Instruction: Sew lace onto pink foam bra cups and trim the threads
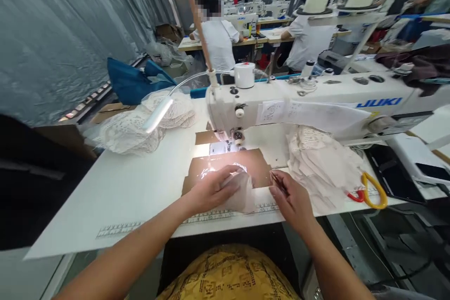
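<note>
My left hand (pixel 216 188) is closed on a small piece of thin, pale fabric (pixel 243 194), which hangs over the table's front edge area by the printed ruler. To its right, my right hand (pixel 292 199) is closed in a pinch. A small dark, thin item shows at its fingertips, too small to name. Both hands are in front of the white JUKI sewing machine (pixel 281 91). Its lit needle area (pixel 236 138) lies just beyond them. Brown cardboard-like sheeting (pixel 197 166), shiny on top, covers the table under the needle.
Stacked lace pieces (pixel 130 131) lie at the left, and a pale fabric pile (pixel 316 164) lies at the right. Yellow-handled scissors (pixel 374 192) and a dark tablet-like device (pixel 393 173) are at the right edge. A lamp (pixel 158 115) arches over the table. Two co-workers sit beyond.
</note>
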The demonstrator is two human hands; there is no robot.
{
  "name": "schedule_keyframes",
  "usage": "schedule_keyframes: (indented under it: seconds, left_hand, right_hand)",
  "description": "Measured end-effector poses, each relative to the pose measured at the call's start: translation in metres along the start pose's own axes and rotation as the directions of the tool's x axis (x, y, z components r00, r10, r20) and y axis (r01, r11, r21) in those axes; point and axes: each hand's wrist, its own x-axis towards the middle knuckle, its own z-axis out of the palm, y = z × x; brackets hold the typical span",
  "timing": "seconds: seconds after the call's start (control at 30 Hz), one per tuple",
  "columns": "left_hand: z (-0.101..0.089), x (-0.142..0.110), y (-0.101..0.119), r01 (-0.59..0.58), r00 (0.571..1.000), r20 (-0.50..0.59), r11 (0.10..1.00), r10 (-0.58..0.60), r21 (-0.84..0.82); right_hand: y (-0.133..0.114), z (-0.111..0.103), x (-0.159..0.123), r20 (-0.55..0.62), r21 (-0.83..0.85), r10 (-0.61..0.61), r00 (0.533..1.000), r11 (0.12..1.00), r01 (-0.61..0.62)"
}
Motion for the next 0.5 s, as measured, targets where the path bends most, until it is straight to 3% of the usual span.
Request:
schedule_keyframes:
  seconds: [0.13, 0.2, 0.27, 0.37, 0.43, 0.5]
  left_hand:
    - [-0.012, -0.048, -0.019, 0.038, 0.975, -0.213, 0.992, -0.062, -0.117]
    - [-0.015, -0.065, -0.023, 0.092, 0.957, -0.259, 0.983, -0.132, -0.161]
    - [-0.016, -0.076, -0.024, 0.116, 0.935, -0.310, 0.975, -0.172, -0.191]
    - [-0.015, -0.083, -0.022, 0.078, 0.921, -0.358, 0.972, -0.155, -0.221]
    - [-0.015, -0.085, -0.020, 0.042, 0.924, -0.362, 0.976, -0.120, -0.215]
    - [-0.016, -0.086, -0.018, 0.027, 0.922, -0.374, 0.981, -0.099, -0.193]
  right_hand:
    - [0.001, 0.013, 0.006, 0.087, -0.459, -0.081, 0.993, 0.881, 0.112]
    - [-0.004, 0.016, 0.010, 0.107, -0.520, -0.129, 0.986, 0.838, 0.166]
    - [-0.016, 0.019, 0.015, 0.102, -0.406, -0.175, 0.979, 0.891, 0.202]
    - [-0.049, 0.029, 0.021, 0.144, 0.052, -0.140, 0.980, 0.990, 0.134]
    - [-0.074, 0.042, 0.024, 0.223, 0.335, -0.084, 0.971, 0.942, 0.005]
    - [-0.096, 0.057, 0.028, 0.307, 0.452, -0.084, 0.948, 0.889, -0.068]
